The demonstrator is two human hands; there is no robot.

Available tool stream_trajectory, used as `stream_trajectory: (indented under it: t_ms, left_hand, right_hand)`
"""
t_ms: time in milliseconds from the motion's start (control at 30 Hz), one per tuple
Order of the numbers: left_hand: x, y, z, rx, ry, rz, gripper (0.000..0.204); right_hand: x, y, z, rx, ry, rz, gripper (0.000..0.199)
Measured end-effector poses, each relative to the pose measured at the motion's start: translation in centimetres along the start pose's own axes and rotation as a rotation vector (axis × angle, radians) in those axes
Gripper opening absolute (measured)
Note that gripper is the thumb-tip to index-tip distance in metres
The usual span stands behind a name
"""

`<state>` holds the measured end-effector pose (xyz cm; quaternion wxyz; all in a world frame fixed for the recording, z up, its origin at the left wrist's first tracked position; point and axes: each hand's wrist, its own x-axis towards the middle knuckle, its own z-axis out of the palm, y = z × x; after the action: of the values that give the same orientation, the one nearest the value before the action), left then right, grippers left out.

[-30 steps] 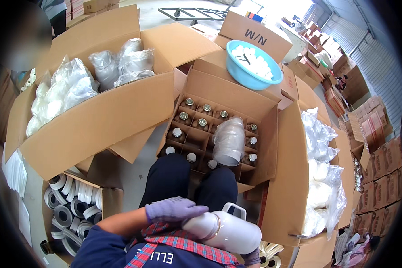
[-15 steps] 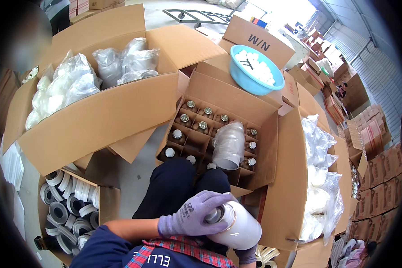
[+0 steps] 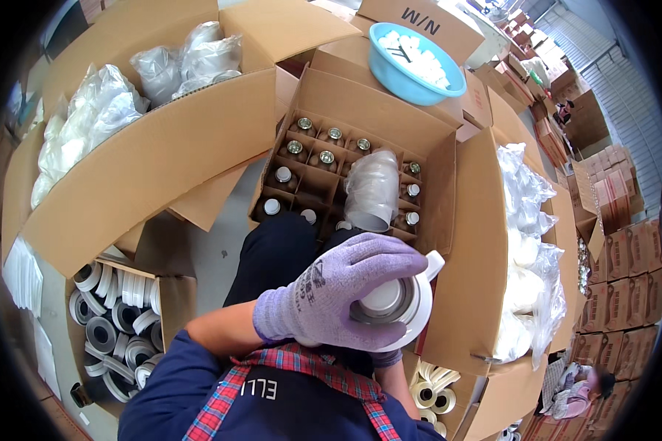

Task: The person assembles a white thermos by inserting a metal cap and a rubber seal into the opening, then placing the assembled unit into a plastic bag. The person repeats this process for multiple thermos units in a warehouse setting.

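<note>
My left hand [image 3: 338, 294], in a lavender knit glove, curls over the top of a white flask [image 3: 417, 323] in my lap. The flask has a grey rim, a white round middle and a white loop or tab sticking out at its far right. My right hand [image 3: 387, 358] lies below it, with only the glove's wrist showing; its fingers are hidden. Beyond my knees stands a divided carton [image 3: 438, 213] of bottles with silver or white tops. A clear plastic-wrapped bundle [image 3: 373, 189] lies across its dividers.
Large cartons with plastic-bagged white parts flank me at left [image 3: 154, 158] and right [image 3: 467, 242]. Behind the bottles, a blue basin [image 3: 412, 88] holds small white pieces. A box of grey and white ring-shaped parts [image 3: 121, 323] stands at lower left. Another person [image 3: 577, 389] appears at lower right.
The white flask has turned more upright, and its top now faces up with the loop showing. My left hand has moved up and right with it. The whole view has tilted downward.
</note>
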<state>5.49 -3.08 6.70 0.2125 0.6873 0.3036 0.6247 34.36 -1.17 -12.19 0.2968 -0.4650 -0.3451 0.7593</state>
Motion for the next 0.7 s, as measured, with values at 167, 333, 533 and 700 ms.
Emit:
stream_trajectory:
  t_ms: [167,333,533,700]
  left_hand:
    - [0.4,0.6,-0.5,-0.003,-0.107,-0.03,0.052]
    - [0.7,2.9,-0.3,0.019,-0.234,0.047,0.044]
    - [-1.5,0.9,2.7,-0.126,-0.203,0.087,0.048]
    - [-10.0,-4.2,3.7,-0.007,-0.291,-0.397,0.086]
  right_hand:
    - [-0.3,0.1,0.1,0.005,0.008,-0.012,0.047]
    - [-0.5,0.1,0.0,0.01,-0.002,-0.008,0.048]
    - [-2.5,-0.2,-1.7,-0.019,0.025,-0.026,0.049]
    - [-6.9,-4.3,-5.2,-0.045,0.135,-0.071,0.049]
